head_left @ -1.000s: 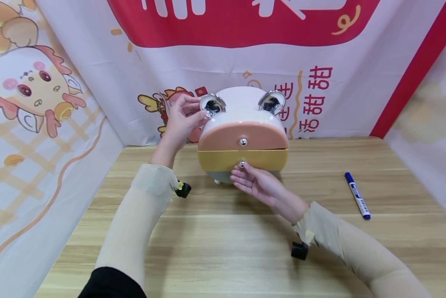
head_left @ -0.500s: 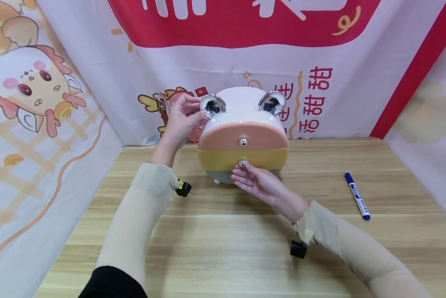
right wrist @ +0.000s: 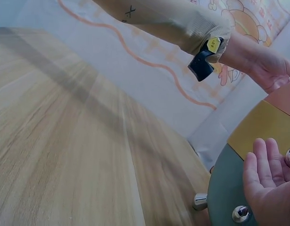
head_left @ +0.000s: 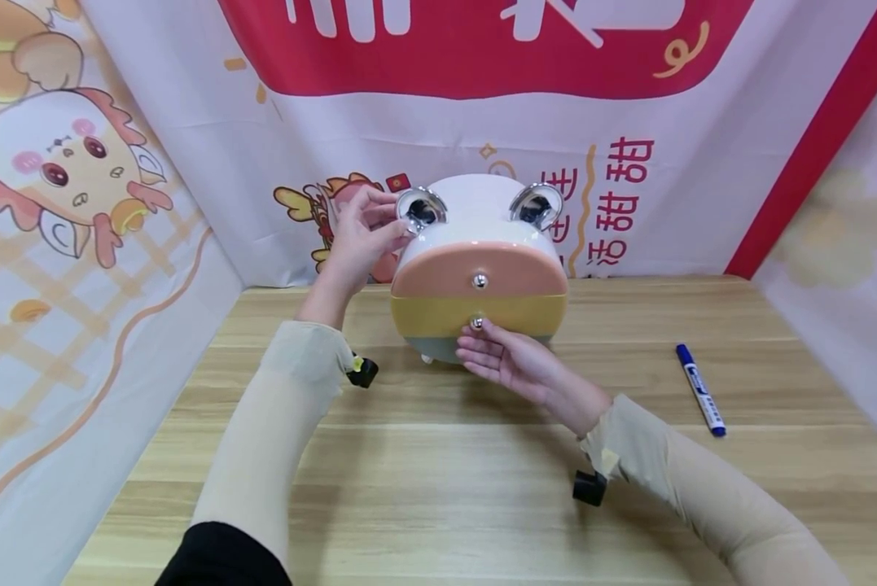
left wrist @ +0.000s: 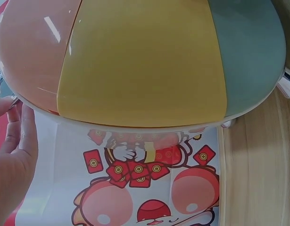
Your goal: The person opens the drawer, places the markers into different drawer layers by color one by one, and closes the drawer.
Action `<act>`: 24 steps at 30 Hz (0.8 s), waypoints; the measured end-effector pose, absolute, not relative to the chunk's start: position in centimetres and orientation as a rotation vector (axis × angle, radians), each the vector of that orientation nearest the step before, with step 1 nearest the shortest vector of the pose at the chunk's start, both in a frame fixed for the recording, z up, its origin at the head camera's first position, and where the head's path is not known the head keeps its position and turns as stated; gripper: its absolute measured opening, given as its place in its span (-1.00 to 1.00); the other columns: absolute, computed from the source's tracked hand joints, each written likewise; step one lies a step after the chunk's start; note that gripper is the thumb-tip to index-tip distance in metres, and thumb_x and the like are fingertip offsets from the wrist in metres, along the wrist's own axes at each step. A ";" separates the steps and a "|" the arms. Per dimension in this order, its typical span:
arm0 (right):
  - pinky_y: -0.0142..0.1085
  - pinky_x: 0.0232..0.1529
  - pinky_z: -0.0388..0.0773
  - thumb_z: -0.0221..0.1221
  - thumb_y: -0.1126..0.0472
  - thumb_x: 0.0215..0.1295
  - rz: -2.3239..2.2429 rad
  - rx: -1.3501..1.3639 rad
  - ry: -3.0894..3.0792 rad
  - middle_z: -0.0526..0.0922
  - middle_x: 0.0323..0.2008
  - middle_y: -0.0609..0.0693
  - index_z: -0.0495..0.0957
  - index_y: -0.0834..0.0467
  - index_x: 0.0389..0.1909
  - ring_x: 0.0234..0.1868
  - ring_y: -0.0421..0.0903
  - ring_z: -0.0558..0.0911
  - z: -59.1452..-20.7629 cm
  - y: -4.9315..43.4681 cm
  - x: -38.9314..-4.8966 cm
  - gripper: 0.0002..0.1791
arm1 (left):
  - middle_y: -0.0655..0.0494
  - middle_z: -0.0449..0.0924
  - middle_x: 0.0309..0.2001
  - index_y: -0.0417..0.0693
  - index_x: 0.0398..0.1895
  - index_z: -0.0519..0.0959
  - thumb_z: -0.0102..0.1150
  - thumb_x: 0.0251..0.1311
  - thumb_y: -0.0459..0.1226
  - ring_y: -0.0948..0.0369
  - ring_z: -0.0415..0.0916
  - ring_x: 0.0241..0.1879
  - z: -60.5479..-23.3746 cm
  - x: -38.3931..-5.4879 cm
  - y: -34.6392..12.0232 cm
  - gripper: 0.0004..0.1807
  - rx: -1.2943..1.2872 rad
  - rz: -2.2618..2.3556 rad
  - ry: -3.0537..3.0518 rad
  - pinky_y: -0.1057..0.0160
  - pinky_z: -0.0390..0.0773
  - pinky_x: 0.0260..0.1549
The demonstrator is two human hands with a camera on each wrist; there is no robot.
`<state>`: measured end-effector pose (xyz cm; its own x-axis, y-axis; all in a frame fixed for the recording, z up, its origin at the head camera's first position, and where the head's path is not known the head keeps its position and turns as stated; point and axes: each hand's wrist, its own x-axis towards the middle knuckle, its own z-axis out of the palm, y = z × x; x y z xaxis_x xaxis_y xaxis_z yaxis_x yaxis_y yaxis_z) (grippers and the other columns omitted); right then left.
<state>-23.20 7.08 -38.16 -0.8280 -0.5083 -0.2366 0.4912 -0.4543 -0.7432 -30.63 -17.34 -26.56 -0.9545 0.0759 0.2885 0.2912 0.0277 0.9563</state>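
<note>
A small frog-like drawer cabinet (head_left: 475, 199) with a white glossy top stands at the back of the table. Its front has a pink drawer (head_left: 438, 273), a yellow drawer (head_left: 431, 313) and a green drawer (right wrist: 225, 174), each a curved panel. My left hand (head_left: 361, 240) grips the silver ringed eye (head_left: 431, 195) on the cabinet's left side between thumb and fingers. At the front, my right hand (head_left: 515, 366) pinches the yellow drawer's silver knob (head_left: 478, 322), its other fingers extended below. The yellow panel sits about level with the pink one.
A blue-capped marker (head_left: 700, 391) lies on the wooden table (head_left: 438, 488) to the right. Printed cloth (head_left: 225, 163) hangs close behind the cabinet and along both sides. Black wrist cameras (head_left: 589, 488) hang under both sleeves.
The yellow drawer has gone in slightly; the thin dark gap along its upper right edge is gone. Both hands keep their holds. The head view has tilted a little.
</note>
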 end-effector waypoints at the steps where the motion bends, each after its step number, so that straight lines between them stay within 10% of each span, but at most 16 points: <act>1: -0.09 0.30 0.51 -0.05 0.10 0.66 -2.259 -0.032 1.172 0.75 -0.16 0.09 0.46 0.28 0.11 -0.08 -0.04 0.75 -38.1 7.1 -23.2 -0.67 | -0.17 0.55 0.13 -0.07 0.08 0.46 0.20 0.35 -0.53 0.01 0.57 0.10 -26.6 -30.6 -17.4 -0.67 -0.384 -2.046 -2.139 0.19 0.72 -0.05; 24: -0.12 0.17 0.63 -0.07 0.24 0.64 -2.053 -0.040 1.381 0.74 -0.13 0.10 0.45 0.30 0.12 -0.10 -0.02 0.75 -39.8 10.1 -22.6 -0.74 | -0.17 0.54 0.16 -0.08 0.10 0.45 0.21 0.36 -0.49 0.00 0.56 0.12 -26.7 -30.5 -17.4 -0.68 -0.382 -2.032 -2.154 0.15 0.71 -0.01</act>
<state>-22.61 10.09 -39.80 -0.7850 -0.5297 -0.3213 0.4973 -0.2294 -0.8367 -30.53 -17.36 -26.67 -0.9553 0.0780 0.2851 0.2891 0.0463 0.9562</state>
